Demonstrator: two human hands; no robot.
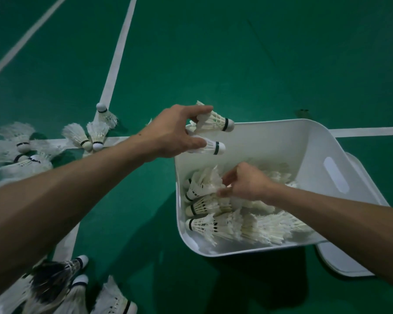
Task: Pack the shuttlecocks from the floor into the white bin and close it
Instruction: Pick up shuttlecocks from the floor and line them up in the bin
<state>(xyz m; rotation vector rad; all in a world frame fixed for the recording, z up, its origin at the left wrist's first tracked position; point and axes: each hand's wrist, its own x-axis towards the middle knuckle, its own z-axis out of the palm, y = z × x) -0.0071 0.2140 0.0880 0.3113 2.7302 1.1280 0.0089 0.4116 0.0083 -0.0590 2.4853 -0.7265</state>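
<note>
Head camera: two shuttlecocks [213, 120], cork ends pointing away from the wrist, are pinched by their feathers in the left hand [175, 134], which hovers over the rim of the white bin [281, 125]. They seem to be held by the skirts so that both can be dropped in together. Below and to the right of that hand, the right hand [245, 184] reaches down inside the bin, its fingers curled onto the feathers of the packed shuttlecocks [204, 225]. Whether it grips one or only presses the pile flat cannot be told. The packed ones lie on their sides in rough rows, apparently to save room. To the outside of the left forearm, loose shuttlecocks [86, 137] lie scattered about a white court line [118, 53] on the green floor [236, 53], with more below the elbow, so the gathering looks far from done. Beyond the right forearm, what appears to be the lid [349, 266] lies flat, partly under the bin, handy for closing later.
</note>
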